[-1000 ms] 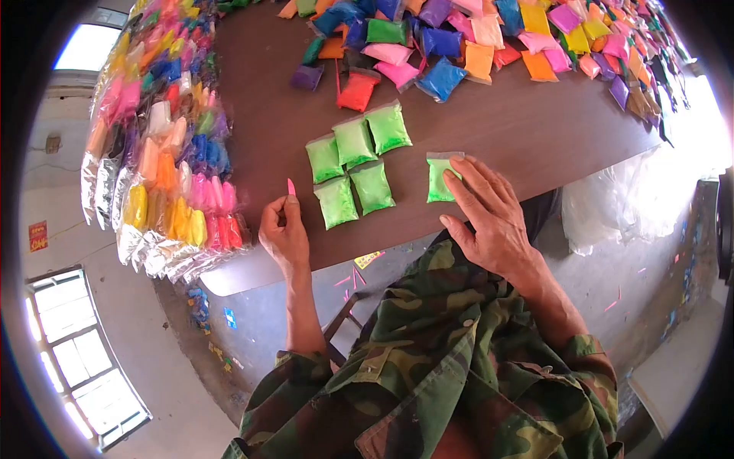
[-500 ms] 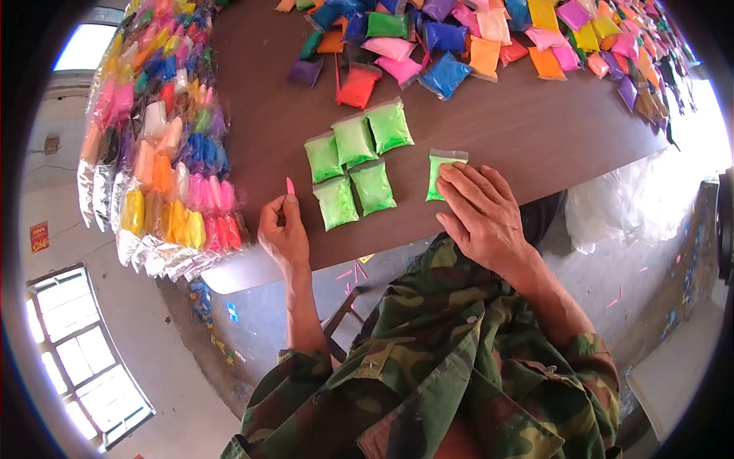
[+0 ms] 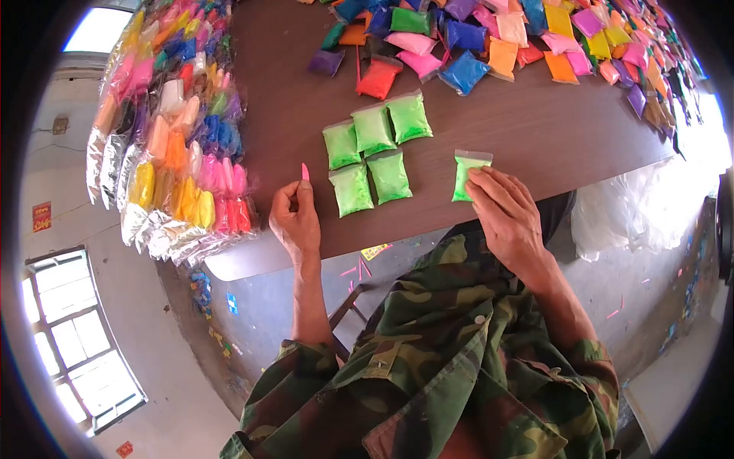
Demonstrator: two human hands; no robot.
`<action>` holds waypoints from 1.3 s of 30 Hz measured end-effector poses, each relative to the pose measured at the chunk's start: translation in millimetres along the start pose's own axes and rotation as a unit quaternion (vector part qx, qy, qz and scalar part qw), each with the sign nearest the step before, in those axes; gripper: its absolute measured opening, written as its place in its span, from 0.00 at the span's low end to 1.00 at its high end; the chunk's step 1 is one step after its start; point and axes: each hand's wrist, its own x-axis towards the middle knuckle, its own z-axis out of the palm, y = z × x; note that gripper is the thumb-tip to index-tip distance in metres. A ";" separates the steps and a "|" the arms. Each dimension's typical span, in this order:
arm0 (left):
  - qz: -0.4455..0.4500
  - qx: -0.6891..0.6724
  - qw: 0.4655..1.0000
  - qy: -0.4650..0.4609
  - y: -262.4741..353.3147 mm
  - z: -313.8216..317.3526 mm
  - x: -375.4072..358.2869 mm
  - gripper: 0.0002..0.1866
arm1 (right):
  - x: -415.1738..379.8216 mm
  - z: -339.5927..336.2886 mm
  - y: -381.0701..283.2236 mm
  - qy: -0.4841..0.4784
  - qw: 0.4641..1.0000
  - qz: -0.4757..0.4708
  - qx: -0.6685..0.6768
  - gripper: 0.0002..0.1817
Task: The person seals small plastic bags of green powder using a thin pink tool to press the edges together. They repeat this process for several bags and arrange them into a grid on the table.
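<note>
My left hand (image 3: 297, 222) is closed at the table's near edge, with a small pink pointed piece (image 3: 305, 172) sticking up from between thumb and fingers. My right hand (image 3: 508, 218) has its fingers together on the right edge of a small clear bag of bright green filling (image 3: 463, 180); its thumb is mostly hidden. Between my hands, several like green bags lie flat in two rows, among them a front left bag (image 3: 351, 190), a front right bag (image 3: 390, 175) and a back right bag (image 3: 410, 117).
Colourful small bags, such as a red one (image 3: 378, 77) and a blue one (image 3: 464, 73), are heaped at the back of the brown table (image 3: 535, 130). Stacked long packs (image 3: 176, 153) line its left side. White plastic sheeting (image 3: 619, 206) hangs off the right edge.
The view has shifted, so the table's contents sit further right. My right fingers have drawn back toward the green bag's right edge, uncovering more of it. My left hand still holds the pink piece.
</note>
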 end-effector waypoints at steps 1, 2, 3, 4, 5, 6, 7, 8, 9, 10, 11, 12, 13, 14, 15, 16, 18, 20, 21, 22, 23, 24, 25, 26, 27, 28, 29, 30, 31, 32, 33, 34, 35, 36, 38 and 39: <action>0.005 0.006 1.000 0.000 2.7 0.4 0.2 0.10 | -2.4 -0.9 -2.0 -0.006 1.000 -0.001 0.000 0.18; -0.005 0.005 1.000 -0.001 4.6 0.9 0.4 0.10 | -4.9 -2.1 -3.4 -0.012 1.000 -0.001 -0.002 0.19; -0.014 0.004 1.000 -0.002 6.4 0.6 0.3 0.10 | -7.4 -3.3 -4.7 -0.018 1.000 0.000 -0.003 0.19; -0.024 0.003 1.000 -0.003 7.5 0.4 0.2 0.10 | -8.8 -5.2 -6.3 -0.021 1.000 0.008 -0.006 0.19; -0.021 0.004 1.000 -0.004 7.8 0.6 0.5 0.10 | -8.7 -8.1 -8.1 -0.024 1.000 0.015 -0.009 0.19; -0.019 0.005 1.000 -0.004 7.6 0.3 0.4 0.10 | -7.8 -11.0 -9.7 -0.027 0.999 0.021 -0.011 0.19; -0.017 0.007 1.000 -0.004 7.2 -0.2 0.1 0.10 | -7.2 -12.8 -10.1 -0.031 0.999 0.027 -0.012 0.20; -0.020 0.006 1.000 -0.003 7.5 -0.7 -0.2 0.11 | -6.4 -13.2 -9.0 -0.042 0.999 0.023 -0.010 0.21; -0.021 0.005 1.000 -0.003 8.2 -0.8 -0.1 0.11 | -4.9 -13.1 -6.7 -0.052 0.998 0.020 -0.009 0.23; -0.023 0.004 1.000 -0.004 7.9 -0.1 0.0 0.11 | -2.8 -13.6 -4.5 -0.061 0.998 0.018 -0.009 0.24; -0.022 0.006 1.000 -0.005 6.2 0.2 0.4 0.11 | 1.1 -13.9 -4.6 -0.050 0.996 0.065 -0.024 0.26; -0.022 0.008 1.000 -0.006 3.9 -0.3 1.2 0.11 | 8.1 -13.3 -7.0 -0.038 0.992 0.112 -0.040 0.28; -0.022 0.011 1.000 -0.005 2.8 -0.5 0.9 0.11 | 12.1 -12.5 -7.6 -0.027 0.986 0.157 -0.056 0.29; -0.018 0.017 1.000 -0.005 3.7 -0.9 0.0 0.11 | 9.6 -7.8 -5.5 -0.016 0.981 0.182 -0.072 0.32; -0.012 0.023 1.000 -0.006 6.9 -1.4 0.5 0.11 | 8.6 -5.7 -5.1 -0.028 0.982 0.171 -0.077 0.32; -0.005 0.028 1.000 -0.006 8.6 -0.8 1.7 0.11 | 7.9 -4.1 -5.1 -0.039 0.983 0.161 -0.082 0.33; -0.008 0.023 1.000 -0.005 2.2 -0.1 2.4 0.11 | 5.5 0.3 -5.0 -0.046 0.983 0.159 -0.081 0.34; -0.006 0.013 1.000 -0.006 0.9 1.9 1.3 0.11 | 7.0 3.8 -2.9 -0.033 0.983 0.168 -0.072 0.34; -0.003 0.007 1.000 -0.005 2.8 2.3 0.7 0.11 | 8.2 3.8 -3.0 -0.028 0.982 0.177 -0.063 0.33; 0.000 0.002 1.000 -0.003 4.3 1.6 0.9 0.11 | 9.4 3.9 -3.9 -0.022 0.981 0.186 -0.052 0.33; 0.001 0.002 1.000 -0.003 4.2 0.5 1.3 0.11 | 9.7 3.5 -5.3 -0.017 0.980 0.196 -0.042 0.32; 0.003 0.001 1.000 -0.006 3.2 0.2 1.4 0.11 | 10.2 2.1 -6.0 -0.007 0.978 0.207 -0.022 0.31; 0.003 0.000 1.000 -0.009 2.8 0.5 1.3 0.11 | 11.1 0.0 -5.7 0.003 0.976 0.219 -0.004 0.30; 0.008 0.012 1.000 -0.007 3.1 0.7 1.6 0.11 | 10.7 -1.8 -5.5 0.011 0.973 0.231 0.014 0.29; 0.012 0.024 1.000 -0.005 3.4 0.7 2.0 0.11 | 9.0 -1.0 -6.1 0.019 0.974 0.225 0.003 0.29; 0.015 0.037 0.999 -0.003 3.6 0.7 1.8 0.11 | 7.1 2.2 -6.8 0.027 0.975 0.219 -0.009 0.28; 0.014 0.028 1.000 -0.005 4.1 0.7 1.3 0.11 | 5.9 5.3 -6.9 0.035 0.977 0.211 -0.019 0.28; 0.014 0.019 1.000 -0.006 4.6 0.5 1.1 0.11 | 5.1 7.4 -5.7 0.033 0.977 0.211 -0.026 0.27; 0.013 0.010 1.000 -0.007 5.0 0.2 1.2 0.11 | 4.5 9.4 -4.2 0.030 0.977 0.210 -0.033 0.27; 0.011 0.009 1.000 -0.007 5.6 0.3 1.3 0.11 | 4.8 10.8 -3.2 0.027 0.977 0.209 -0.040 0.26; 0.009 0.009 1.000 -0.008 6.1 0.2 1.2 0.11 | 6.1 11.6 -3.3 0.023 0.976 0.213 -0.039 0.26; 0.007 0.008 1.000 -0.010 6.1 -0.2 1.3 0.11 | 7.2 11.7 -3.9 0.020 0.975 0.219 -0.038 0.26; 0.004 0.009 1.000 -0.010 5.4 -0.3 1.6 0.11 | 8.0 11.6 -4.5 0.017 0.973 0.225 -0.038 0.25; 0.000 0.009 1.000 -0.009 4.4 0.6 1.8 0.11 | 8.7 12.2 -5.0 0.016 0.972 0.230 -0.039 0.25; 0.000 0.009 1.000 -0.009 5.2 1.1 1.1 0.12 | 10.2 13.1 -7.3 0.017 0.970 0.238 -0.041 0.24; 0.004 0.009 1.000 -0.008 6.8 1.0 1.1 0.12 | 12.3 11.6 -8.2 0.021 0.969 0.244 -0.033 0.24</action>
